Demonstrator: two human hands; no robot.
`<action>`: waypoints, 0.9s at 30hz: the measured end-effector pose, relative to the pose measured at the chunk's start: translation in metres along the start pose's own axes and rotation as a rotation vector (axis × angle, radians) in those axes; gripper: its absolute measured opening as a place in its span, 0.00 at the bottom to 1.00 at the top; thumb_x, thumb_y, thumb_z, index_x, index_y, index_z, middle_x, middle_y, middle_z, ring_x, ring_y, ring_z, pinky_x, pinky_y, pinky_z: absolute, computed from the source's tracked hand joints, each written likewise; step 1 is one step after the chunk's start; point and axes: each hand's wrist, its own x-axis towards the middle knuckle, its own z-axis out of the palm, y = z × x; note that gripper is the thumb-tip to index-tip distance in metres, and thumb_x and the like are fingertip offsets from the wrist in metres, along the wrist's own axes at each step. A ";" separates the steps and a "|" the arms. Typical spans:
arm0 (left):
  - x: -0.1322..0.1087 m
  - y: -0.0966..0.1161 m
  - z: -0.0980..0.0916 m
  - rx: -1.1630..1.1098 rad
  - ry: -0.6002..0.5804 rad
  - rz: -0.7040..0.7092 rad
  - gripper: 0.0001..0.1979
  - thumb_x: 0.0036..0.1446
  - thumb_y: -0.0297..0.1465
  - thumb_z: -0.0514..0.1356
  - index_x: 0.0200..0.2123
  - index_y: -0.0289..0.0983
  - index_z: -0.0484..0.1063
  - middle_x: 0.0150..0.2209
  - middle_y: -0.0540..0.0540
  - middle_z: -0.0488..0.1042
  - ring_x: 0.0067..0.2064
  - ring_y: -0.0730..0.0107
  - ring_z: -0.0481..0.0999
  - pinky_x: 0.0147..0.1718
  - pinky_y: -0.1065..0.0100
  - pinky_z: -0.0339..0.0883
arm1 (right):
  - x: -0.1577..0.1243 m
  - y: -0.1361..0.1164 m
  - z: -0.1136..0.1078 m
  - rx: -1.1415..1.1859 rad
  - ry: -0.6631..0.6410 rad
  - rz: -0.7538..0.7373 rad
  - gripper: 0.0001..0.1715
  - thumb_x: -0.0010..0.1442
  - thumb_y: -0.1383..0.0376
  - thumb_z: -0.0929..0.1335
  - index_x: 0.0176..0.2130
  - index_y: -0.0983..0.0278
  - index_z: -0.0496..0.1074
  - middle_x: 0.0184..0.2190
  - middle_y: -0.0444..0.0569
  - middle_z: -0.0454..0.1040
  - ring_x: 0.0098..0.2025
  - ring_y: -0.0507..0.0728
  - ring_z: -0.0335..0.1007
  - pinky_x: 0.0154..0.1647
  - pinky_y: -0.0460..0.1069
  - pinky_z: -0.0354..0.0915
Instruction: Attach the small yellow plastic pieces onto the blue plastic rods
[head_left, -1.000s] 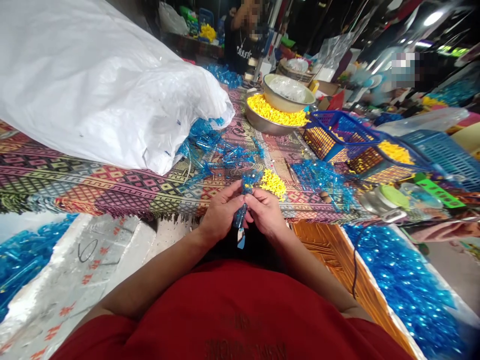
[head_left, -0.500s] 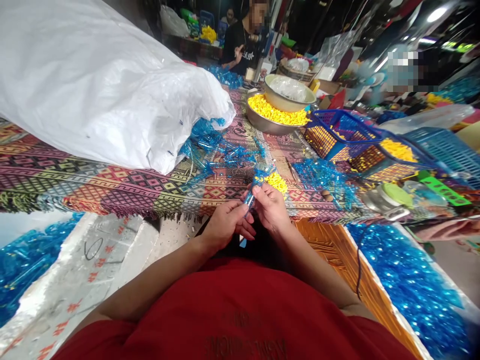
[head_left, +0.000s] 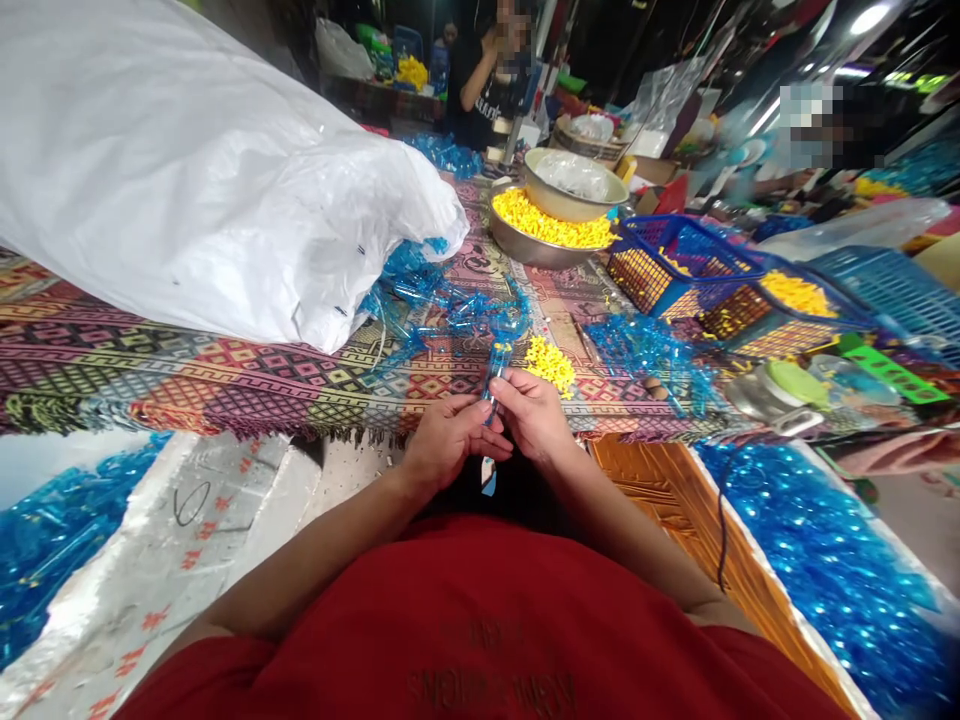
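My left hand (head_left: 448, 445) and my right hand (head_left: 530, 415) meet in front of my red shirt (head_left: 480, 630). Between them, both grip a narrow strip of translucent blue plastic (head_left: 493, 378), which stands nearly upright. Its lower end is partly hidden by my fingers. A small pale blue piece (head_left: 489, 478) shows below my hands, and I cannot tell if it is part of the strip. Just beyond my right hand lies a small heap of yellow plastic pieces (head_left: 550, 365). Tangled blue plastic runners (head_left: 457, 310) lie on the patterned cloth (head_left: 247, 385) ahead.
A large white sack (head_left: 202, 170) covers the cloth's left side. Farther on stand a steel bowl of yellow pieces (head_left: 529, 235) and blue mesh baskets (head_left: 675, 265). Heaps of blue plastic (head_left: 832, 560) fill a bin at lower right. A person (head_left: 487, 85) stands at the back.
The blue strip has turned from leaning to nearly upright between my hands. My hands have shifted only slightly, and both still grip it.
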 end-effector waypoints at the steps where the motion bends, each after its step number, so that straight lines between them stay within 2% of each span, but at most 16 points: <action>1: 0.000 0.000 0.000 0.063 0.054 0.036 0.14 0.51 0.38 0.62 0.31 0.32 0.69 0.27 0.49 0.71 0.24 0.69 0.77 0.25 0.65 0.74 | 0.001 0.000 0.000 -0.016 0.025 -0.026 0.13 0.49 0.58 0.74 0.27 0.64 0.71 0.18 0.39 0.68 0.15 0.46 0.58 0.15 0.42 0.57; 5: -0.001 0.001 -0.001 0.407 0.208 0.135 0.11 0.54 0.36 0.59 0.34 0.33 0.72 0.26 0.49 0.72 0.23 0.71 0.75 0.22 0.70 0.72 | 0.003 0.001 0.000 -0.097 0.066 -0.109 0.12 0.48 0.61 0.75 0.24 0.65 0.72 0.18 0.39 0.68 0.18 0.46 0.59 0.19 0.42 0.59; 8: -0.003 0.005 -0.002 0.501 0.209 0.212 0.12 0.56 0.36 0.57 0.40 0.35 0.73 0.34 0.47 0.75 0.30 0.70 0.77 0.26 0.70 0.74 | 0.004 0.002 0.000 -0.102 0.037 -0.084 0.12 0.48 0.60 0.75 0.24 0.64 0.72 0.18 0.39 0.67 0.19 0.46 0.59 0.20 0.43 0.59; 11: -0.004 0.008 -0.005 0.516 0.175 0.254 0.11 0.56 0.36 0.57 0.37 0.36 0.75 0.37 0.47 0.75 0.37 0.68 0.77 0.32 0.70 0.75 | 0.005 0.004 0.000 -0.091 0.018 -0.060 0.12 0.46 0.60 0.75 0.22 0.64 0.72 0.18 0.39 0.68 0.20 0.47 0.61 0.20 0.43 0.60; 15: -0.006 0.013 -0.009 0.552 0.187 0.281 0.11 0.54 0.35 0.60 0.38 0.37 0.77 0.37 0.48 0.76 0.39 0.67 0.77 0.33 0.70 0.75 | 0.006 0.003 -0.002 -0.104 0.036 -0.044 0.12 0.44 0.60 0.76 0.22 0.64 0.73 0.18 0.39 0.67 0.19 0.46 0.61 0.20 0.43 0.60; 19: -0.007 0.018 -0.011 0.560 0.168 0.270 0.13 0.53 0.35 0.61 0.40 0.37 0.78 0.37 0.48 0.77 0.38 0.66 0.77 0.32 0.70 0.75 | 0.007 0.000 -0.003 -0.078 0.023 -0.003 0.12 0.43 0.59 0.76 0.24 0.64 0.74 0.19 0.41 0.69 0.19 0.47 0.62 0.19 0.43 0.61; 24: -0.007 0.019 -0.013 0.383 0.113 0.189 0.18 0.55 0.37 0.60 0.47 0.37 0.75 0.38 0.46 0.77 0.36 0.67 0.78 0.33 0.66 0.77 | 0.009 0.002 0.004 -0.033 0.070 -0.037 0.12 0.42 0.62 0.77 0.28 0.64 0.77 0.22 0.40 0.70 0.18 0.47 0.63 0.18 0.44 0.61; 27: -0.006 0.017 -0.015 0.291 0.086 0.142 0.18 0.54 0.36 0.61 0.47 0.35 0.76 0.35 0.45 0.77 0.31 0.70 0.77 0.30 0.66 0.77 | 0.008 0.003 0.010 -0.023 0.103 -0.063 0.10 0.41 0.62 0.77 0.25 0.64 0.76 0.22 0.40 0.68 0.18 0.46 0.62 0.17 0.44 0.59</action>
